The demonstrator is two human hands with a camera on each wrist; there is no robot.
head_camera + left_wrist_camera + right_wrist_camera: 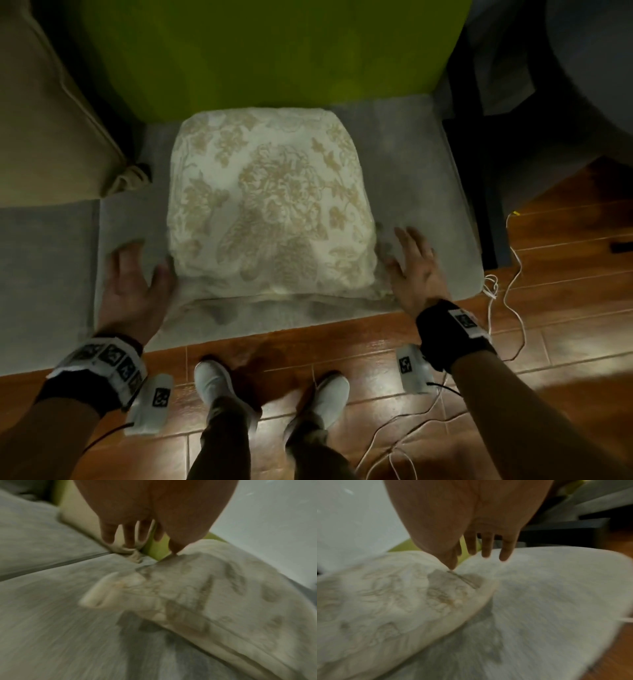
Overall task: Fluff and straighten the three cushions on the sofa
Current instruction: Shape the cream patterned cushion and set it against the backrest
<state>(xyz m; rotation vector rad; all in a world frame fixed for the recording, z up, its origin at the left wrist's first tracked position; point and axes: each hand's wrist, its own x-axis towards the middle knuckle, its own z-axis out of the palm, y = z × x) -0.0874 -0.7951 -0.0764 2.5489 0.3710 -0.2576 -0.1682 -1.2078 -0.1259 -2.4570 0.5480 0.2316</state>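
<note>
At nine o'clock a beige cushion (51,113) leans at the sofa's back. The left hand (133,291), at seven o'clock, lies flat with fingers straight and spread, its thumb touching the near left corner of the floral cushion (270,202). That cushion lies flat at centre on the grey sofa seat (424,178): cream, with a tan flower-and-leaf pattern, puffy, its near edge flattened into a seam. A green cushion (274,51) stands behind it at twelve. At four o'clock the right hand (412,267) is spread flat against the cushion's right edge.
</note>
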